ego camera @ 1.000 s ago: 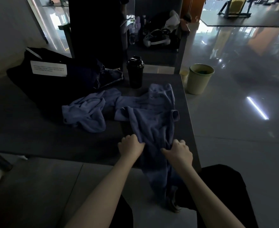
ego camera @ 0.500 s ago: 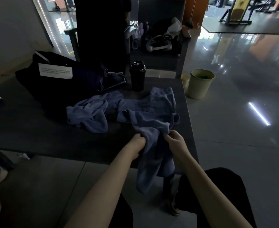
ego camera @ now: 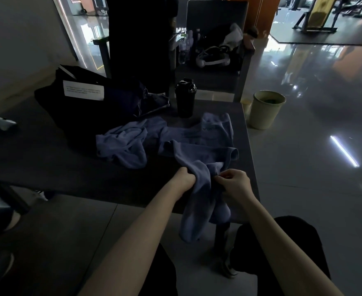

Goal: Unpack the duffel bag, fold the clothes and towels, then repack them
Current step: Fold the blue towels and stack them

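Observation:
A blue-grey garment (ego camera: pixel 203 150) lies spread on the right part of the dark table (ego camera: pixel 47 167), its near end hanging over the front edge. My left hand (ego camera: pixel 184 178) grips a bunched fold of it at the table's front. My right hand (ego camera: pixel 235 182) pinches the cloth right beside it. A second crumpled blue-grey cloth (ego camera: pixel 124 146) lies to the left. The black duffel bag (ego camera: pixel 86 112) with a white label sits open at the back left, a dark garment (ego camera: pixel 152 103) spilling from it.
A black shaker bottle (ego camera: pixel 185 97) stands behind the garment. On the floor to the right is a pale green bin (ego camera: pixel 265 108). A chair (ego camera: pixel 216 58) loaded with bottles and gear stands beyond the table. A white object (ego camera: pixel 3 122) lies at the far left.
Both hands have moved closer together on the garment and lifted its hanging end, so less cloth dangles below the table edge. The view has tilted up slightly.

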Action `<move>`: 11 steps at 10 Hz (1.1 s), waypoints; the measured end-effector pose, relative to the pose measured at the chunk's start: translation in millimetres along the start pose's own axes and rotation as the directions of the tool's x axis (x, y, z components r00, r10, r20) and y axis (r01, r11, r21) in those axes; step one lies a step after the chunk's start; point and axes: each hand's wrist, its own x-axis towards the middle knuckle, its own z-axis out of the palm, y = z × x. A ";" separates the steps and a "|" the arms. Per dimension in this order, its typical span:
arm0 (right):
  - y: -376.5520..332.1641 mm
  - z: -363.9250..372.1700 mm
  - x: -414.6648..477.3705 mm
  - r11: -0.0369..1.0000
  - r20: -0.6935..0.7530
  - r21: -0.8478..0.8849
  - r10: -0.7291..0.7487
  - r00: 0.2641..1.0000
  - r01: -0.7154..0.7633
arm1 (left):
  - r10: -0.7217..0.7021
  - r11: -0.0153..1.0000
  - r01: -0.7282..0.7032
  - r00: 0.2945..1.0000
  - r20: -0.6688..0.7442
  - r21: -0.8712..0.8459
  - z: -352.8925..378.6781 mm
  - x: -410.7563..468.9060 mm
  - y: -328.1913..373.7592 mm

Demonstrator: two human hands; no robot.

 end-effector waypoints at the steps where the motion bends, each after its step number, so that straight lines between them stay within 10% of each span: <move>1: -2.1 1.9 -3.5 1.000 0.018 -0.001 0.000 1.000 0.000 | 0.086 0.961 -0.082 0.996 -0.004 0.265 -1.6 10.8 -7.6; 3: 3.3 -18.6 3.7 0.992 -0.161 -0.125 -0.025 0.987 0.005 | 0.283 0.863 -0.041 0.865 -0.415 0.503 -36.2 3.9 -25.8; 5: 15.2 -17.1 2.0 0.991 -0.158 -0.108 0.061 0.986 -0.078 | 0.157 0.808 -0.100 0.986 -0.049 0.580 -28.2 20.5 -59.9; 7: 37.2 9.4 -24.1 0.911 -0.005 -0.413 -0.012 1.000 0.009 | 0.276 0.715 -0.108 0.951 -0.137 0.691 -17.3 13.8 -75.6; 8: 33.0 1.8 -22.4 0.934 -0.051 -0.358 -0.040 0.998 0.019 | 0.157 0.813 -0.034 0.974 -0.162 0.582 -30.5 15.7 -64.0; 9: 22.5 -19.0 -10.9 0.965 -0.169 -0.261 -0.077 0.983 0.030 | 0.057 0.996 -0.058 0.998 0.021 0.069 -48.7 22.7 -55.1; 11: 17.5 -25.0 8.4 0.975 -0.228 -0.193 -0.152 0.962 0.109 | 0.001 0.937 -0.009 1.000 -0.024 -0.349 -41.6 25.1 -45.9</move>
